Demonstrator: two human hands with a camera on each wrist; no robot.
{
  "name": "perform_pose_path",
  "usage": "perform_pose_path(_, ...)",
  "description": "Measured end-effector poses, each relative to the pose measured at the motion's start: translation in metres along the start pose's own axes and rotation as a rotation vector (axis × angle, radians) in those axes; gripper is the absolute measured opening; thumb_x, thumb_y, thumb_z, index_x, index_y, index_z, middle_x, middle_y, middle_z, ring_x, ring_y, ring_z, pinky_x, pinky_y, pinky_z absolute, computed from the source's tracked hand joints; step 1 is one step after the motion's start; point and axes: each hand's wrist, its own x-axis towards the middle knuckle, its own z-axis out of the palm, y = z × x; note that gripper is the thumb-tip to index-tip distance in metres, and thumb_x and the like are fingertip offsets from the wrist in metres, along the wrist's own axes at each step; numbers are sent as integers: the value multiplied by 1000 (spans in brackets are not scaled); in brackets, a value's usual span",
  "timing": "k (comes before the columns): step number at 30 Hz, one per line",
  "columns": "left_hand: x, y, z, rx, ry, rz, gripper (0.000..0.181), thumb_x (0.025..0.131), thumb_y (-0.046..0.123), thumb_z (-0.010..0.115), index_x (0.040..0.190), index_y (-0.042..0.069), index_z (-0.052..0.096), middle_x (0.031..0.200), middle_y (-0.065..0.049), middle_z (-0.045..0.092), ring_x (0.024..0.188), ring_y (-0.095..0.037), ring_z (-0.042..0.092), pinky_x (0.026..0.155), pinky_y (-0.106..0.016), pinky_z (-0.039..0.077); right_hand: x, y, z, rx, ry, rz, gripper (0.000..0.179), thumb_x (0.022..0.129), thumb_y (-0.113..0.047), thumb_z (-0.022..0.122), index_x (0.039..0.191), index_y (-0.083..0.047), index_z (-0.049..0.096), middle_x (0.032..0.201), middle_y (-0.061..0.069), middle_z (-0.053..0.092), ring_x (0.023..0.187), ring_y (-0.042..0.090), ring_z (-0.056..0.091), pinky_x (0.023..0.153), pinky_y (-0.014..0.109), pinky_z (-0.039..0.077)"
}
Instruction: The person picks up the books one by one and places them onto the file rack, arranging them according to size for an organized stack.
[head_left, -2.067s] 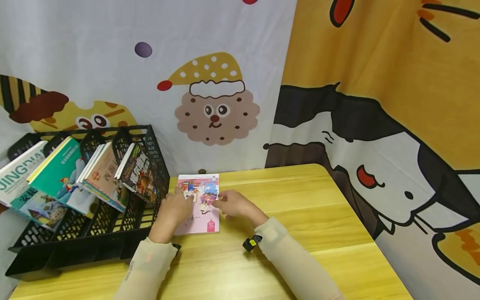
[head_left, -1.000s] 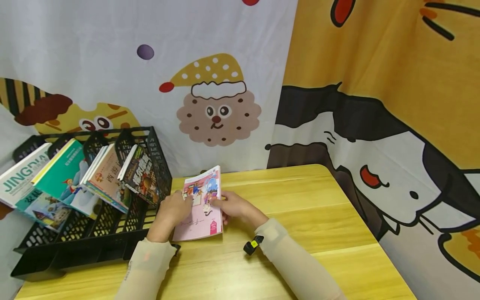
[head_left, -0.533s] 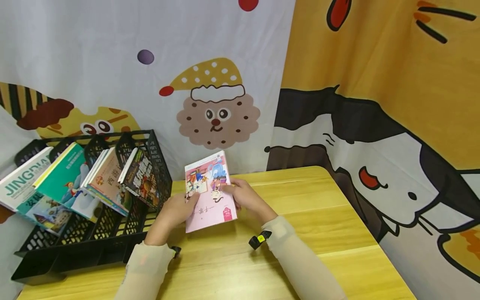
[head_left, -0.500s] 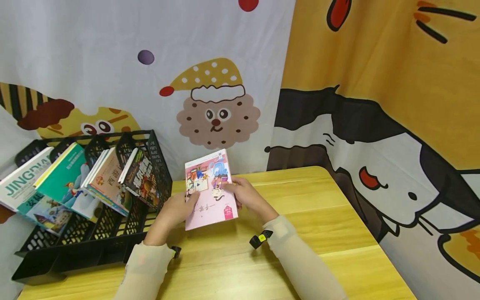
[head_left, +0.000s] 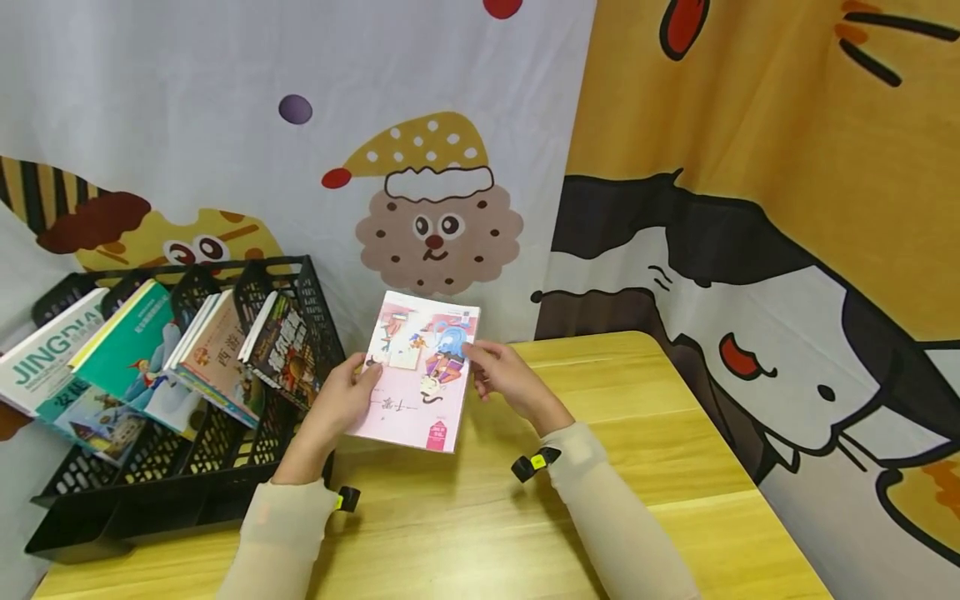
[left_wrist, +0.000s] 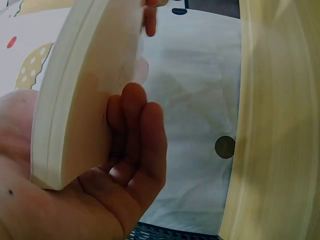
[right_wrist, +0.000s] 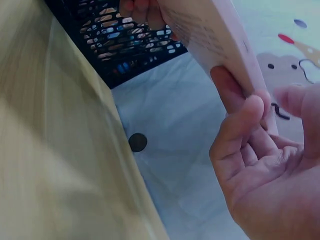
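A pink book (head_left: 408, 379) with cartoon figures on its cover is held up off the table, its printing upside down in the head view. My left hand (head_left: 341, 396) grips its left edge, thumb on the cover. In the left wrist view that hand's fingers (left_wrist: 152, 135) curl behind the back cover, and the page edges (left_wrist: 55, 115) face the camera. At the opposite edge, my right hand (head_left: 513, 379) pinches the book, thumb in front. The right wrist view shows its fingers (right_wrist: 235, 130) bent against the spine side and back cover.
A black slotted book rack (head_left: 187, 479) stands at the left of the wooden table (head_left: 480, 533). Several books lean in it, including a green book (head_left: 131, 342) and a dark-covered book (head_left: 285, 342). A printed curtain (head_left: 322, 225) hangs behind the table's far edge.
From lying flat on the table, the pink book has been lifted by both hands. Since half a second ago it has tilted clockwise, and my right hand has shifted slightly right and up.
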Motion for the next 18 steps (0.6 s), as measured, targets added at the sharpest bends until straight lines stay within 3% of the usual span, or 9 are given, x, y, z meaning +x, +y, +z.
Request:
perform_pose_path(4,1,-2,1,-9,-81,-8,54,118,29,51,165,2,46,99,-19,76,67,-15,71,62,-34,59,1,5,-3,38,6,56,50,116,-49,56,122,-2,73,76,1,71,55,12,55,56,26,49)
perform_pose_path(8,1,-3,3,4,-120,-12,58,118,33,54,166,3,47,100,-18,77,69,-16,72,63,-34,60,2,8,-5,83,9,82,50,115,-43,57,121,3,74,75,1,78,49,9,57,52,23,48)
perform_pose_path(14,1,-4,5,-2,-158,-29,62,117,47,52,158,1,56,101,-13,77,75,-15,73,68,-31,59,0,2,-6,162,90,20,45,113,-37,59,130,3,73,85,4,83,45,7,54,46,22,43)
perform_pose_path(18,1,-2,1,-36,-186,-9,64,117,49,51,157,-2,55,101,-14,78,76,-18,76,72,-37,65,-3,-5,-6,224,164,-15,45,113,-37,59,130,3,71,82,4,83,44,6,52,45,21,44)
